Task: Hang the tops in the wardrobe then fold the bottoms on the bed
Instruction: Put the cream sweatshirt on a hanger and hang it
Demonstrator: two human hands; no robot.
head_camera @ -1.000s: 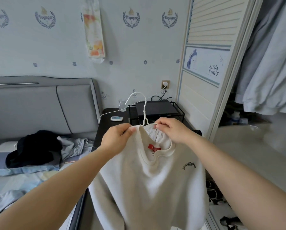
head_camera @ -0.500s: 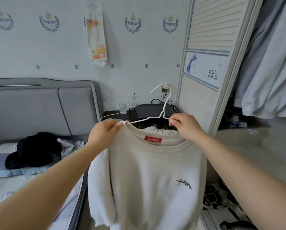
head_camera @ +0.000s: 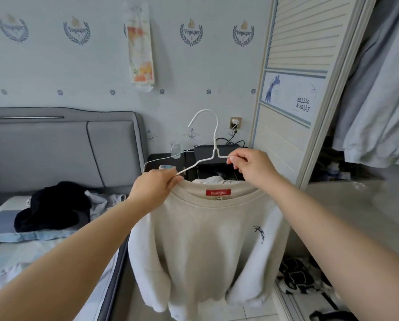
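We hold a cream sweatshirt [head_camera: 207, 230] up in front of us, between the bed [head_camera: 27, 256] on our left and the open wardrobe [head_camera: 333, 93] on our right, with a white wire hanger [head_camera: 213, 144] at its neckline. Our left hand [head_camera: 154, 186] pinches the sweatshirt's collar together with the hanger's left arm, and our right hand [head_camera: 251, 165] pinches the hanger's wire on the right, just beside the twisted neck of the hook. The hanger does not look fully seated: its left arm shows bare above the collar and the shoulders sag, so we judge that the top is in the middle of being put on the hanger. The hook stands free in the air, well apart from anything inside the wardrobe, where pale grey clothes [head_camera: 379, 84] already hang; whether those belong to this job we cannot tell. So this top is not yet hung. On the bed a dark garment [head_camera: 52, 207] lies in a heap on a blue pillow [head_camera: 11, 228], with lighter crumpled clothing [head_camera: 103, 200] just beside it, all unfolded. We judge that most of the work is left: seat the hanger, carry the sweatshirt to the wardrobe, and then sort and fold what lies on the bed.
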